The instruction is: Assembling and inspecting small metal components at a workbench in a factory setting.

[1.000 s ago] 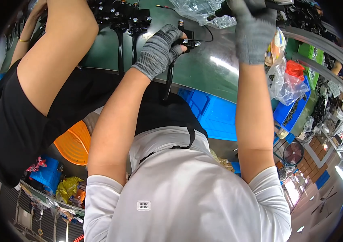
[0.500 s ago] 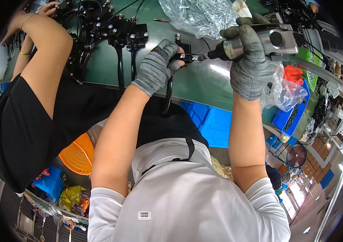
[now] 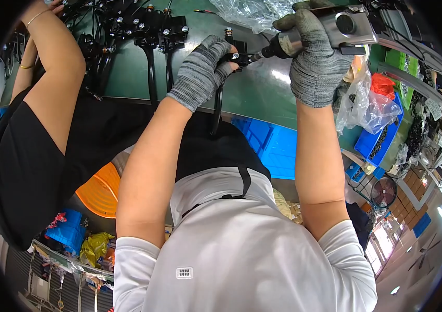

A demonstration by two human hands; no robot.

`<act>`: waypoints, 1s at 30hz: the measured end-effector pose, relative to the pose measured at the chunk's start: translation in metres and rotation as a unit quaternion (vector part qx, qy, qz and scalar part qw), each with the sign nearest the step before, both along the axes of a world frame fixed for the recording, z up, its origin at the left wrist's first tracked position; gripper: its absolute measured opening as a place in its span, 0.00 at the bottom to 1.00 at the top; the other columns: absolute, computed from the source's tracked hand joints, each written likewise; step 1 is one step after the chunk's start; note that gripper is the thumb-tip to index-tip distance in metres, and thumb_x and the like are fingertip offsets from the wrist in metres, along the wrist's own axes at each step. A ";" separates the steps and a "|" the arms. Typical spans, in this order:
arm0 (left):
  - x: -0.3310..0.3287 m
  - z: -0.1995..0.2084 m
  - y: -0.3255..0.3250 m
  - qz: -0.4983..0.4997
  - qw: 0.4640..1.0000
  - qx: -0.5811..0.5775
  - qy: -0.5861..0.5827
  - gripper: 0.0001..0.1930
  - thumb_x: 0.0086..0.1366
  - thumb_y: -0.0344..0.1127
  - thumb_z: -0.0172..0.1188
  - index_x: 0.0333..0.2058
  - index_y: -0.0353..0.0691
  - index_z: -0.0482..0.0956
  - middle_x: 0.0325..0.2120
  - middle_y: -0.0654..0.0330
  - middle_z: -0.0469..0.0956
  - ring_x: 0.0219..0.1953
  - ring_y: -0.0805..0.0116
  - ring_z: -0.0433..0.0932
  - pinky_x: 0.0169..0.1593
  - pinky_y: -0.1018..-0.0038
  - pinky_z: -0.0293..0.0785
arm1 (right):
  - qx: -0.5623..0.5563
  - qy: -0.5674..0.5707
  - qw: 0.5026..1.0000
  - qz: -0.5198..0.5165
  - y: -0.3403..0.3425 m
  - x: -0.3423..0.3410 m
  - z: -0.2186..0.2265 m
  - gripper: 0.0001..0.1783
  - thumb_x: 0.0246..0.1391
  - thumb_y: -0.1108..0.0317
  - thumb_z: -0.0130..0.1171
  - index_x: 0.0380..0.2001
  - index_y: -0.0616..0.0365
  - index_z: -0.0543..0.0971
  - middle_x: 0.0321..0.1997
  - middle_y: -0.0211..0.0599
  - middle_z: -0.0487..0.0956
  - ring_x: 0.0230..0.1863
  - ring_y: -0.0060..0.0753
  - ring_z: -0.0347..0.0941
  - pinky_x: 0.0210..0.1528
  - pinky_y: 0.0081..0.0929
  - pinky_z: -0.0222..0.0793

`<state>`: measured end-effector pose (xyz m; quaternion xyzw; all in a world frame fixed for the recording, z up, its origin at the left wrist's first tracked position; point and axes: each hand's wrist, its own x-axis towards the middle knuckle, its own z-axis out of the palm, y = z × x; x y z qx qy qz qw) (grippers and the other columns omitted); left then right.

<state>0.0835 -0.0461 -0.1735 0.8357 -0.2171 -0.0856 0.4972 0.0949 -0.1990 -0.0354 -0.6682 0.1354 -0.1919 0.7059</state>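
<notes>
My left hand (image 3: 200, 73), in a grey knitted glove, grips a black lever assembly (image 3: 240, 48) above the green worktable (image 3: 262, 99). The assembly's long black lever (image 3: 217, 112) hangs down past the table's near edge. In my gloved right hand (image 3: 315, 62) is a silver-and-black power screwdriver (image 3: 343, 28), held nearly level, the fingers wrapped round its body. Its bit points left and meets the right side of the assembly, at or very close to a bolt there; exact contact is too small to tell. Part of the assembly is hidden behind my left fingers.
Several similar black lever assemblies (image 3: 161, 31) lie at the back left. A co-worker's arm (image 3: 59, 52) reaches in there. Behind the screwdriver lies a clear bag of metal parts (image 3: 254, 13). A blue bin (image 3: 387, 138), a red bag (image 3: 382, 86) and a green tray (image 3: 408, 65) are at right.
The whole view has shifted, so the table and hands appear higher. The screwdriver's rear is tipped slightly further up, its bit still at the lever assembly. Both grips are kept.
</notes>
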 end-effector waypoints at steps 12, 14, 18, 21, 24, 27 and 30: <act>-0.004 -0.005 -0.002 0.012 1.000 -0.021 -0.009 0.17 0.56 0.32 0.68 0.44 0.39 0.78 0.39 0.54 0.77 0.42 0.54 0.78 0.49 0.66 0.75 | 0.012 0.014 1.000 0.016 -0.004 -0.008 0.002 0.19 0.51 0.67 0.65 0.44 0.60 0.72 0.33 0.37 0.77 0.27 0.27 0.76 0.25 0.18 0.70; -0.003 -0.005 -0.001 0.016 0.999 -0.019 -0.021 0.17 0.56 0.33 0.68 0.44 0.40 0.78 0.40 0.53 0.77 0.42 0.52 0.78 0.48 0.65 0.76 | 0.015 0.010 1.000 0.016 -0.002 -0.007 0.003 0.20 0.50 0.67 0.65 0.44 0.60 0.72 0.33 0.37 0.77 0.27 0.28 0.77 0.26 0.19 0.70; -0.003 -0.004 -0.001 0.011 1.000 -0.028 0.002 0.16 0.57 0.32 0.67 0.44 0.39 0.78 0.39 0.54 0.77 0.42 0.53 0.78 0.48 0.66 0.75 | 0.024 0.004 0.999 0.021 0.003 -0.005 0.004 0.21 0.50 0.67 0.66 0.45 0.60 0.72 0.34 0.37 0.77 0.28 0.28 0.77 0.27 0.20 0.71; -0.003 -0.004 -0.005 0.005 1.000 -0.016 0.002 0.16 0.57 0.31 0.68 0.45 0.38 0.77 0.39 0.54 0.76 0.42 0.55 0.78 0.49 0.67 0.75 | 0.031 0.002 0.999 0.030 0.009 -0.004 0.004 0.21 0.50 0.66 0.66 0.46 0.60 0.72 0.35 0.38 0.76 0.29 0.29 0.77 0.28 0.20 0.72; -0.003 -0.007 -0.005 0.010 0.999 -0.031 -0.010 0.17 0.56 0.30 0.68 0.45 0.38 0.77 0.39 0.54 0.76 0.43 0.54 0.78 0.49 0.67 0.75 | 0.037 0.000 0.999 0.038 0.013 -0.001 0.004 0.22 0.50 0.66 0.66 0.46 0.60 0.71 0.36 0.38 0.76 0.29 0.30 0.77 0.29 0.21 0.72; -0.004 -0.010 -0.005 0.007 0.999 -0.026 -0.021 0.18 0.56 0.30 0.69 0.45 0.38 0.77 0.40 0.54 0.76 0.43 0.55 0.78 0.49 0.67 0.76 | 0.042 0.000 0.998 0.045 0.017 0.001 0.003 0.23 0.50 0.66 0.67 0.47 0.61 0.71 0.37 0.38 0.76 0.30 0.31 0.78 0.30 0.21 0.73; -0.003 -0.011 -0.004 0.009 1.000 -0.025 0.007 0.16 0.57 0.34 0.68 0.44 0.41 0.78 0.41 0.56 0.76 0.44 0.53 0.78 0.50 0.64 0.76 | 0.049 0.001 0.997 0.051 0.020 0.003 0.003 0.23 0.49 0.66 0.67 0.47 0.61 0.71 0.37 0.39 0.76 0.31 0.31 0.78 0.30 0.22 0.73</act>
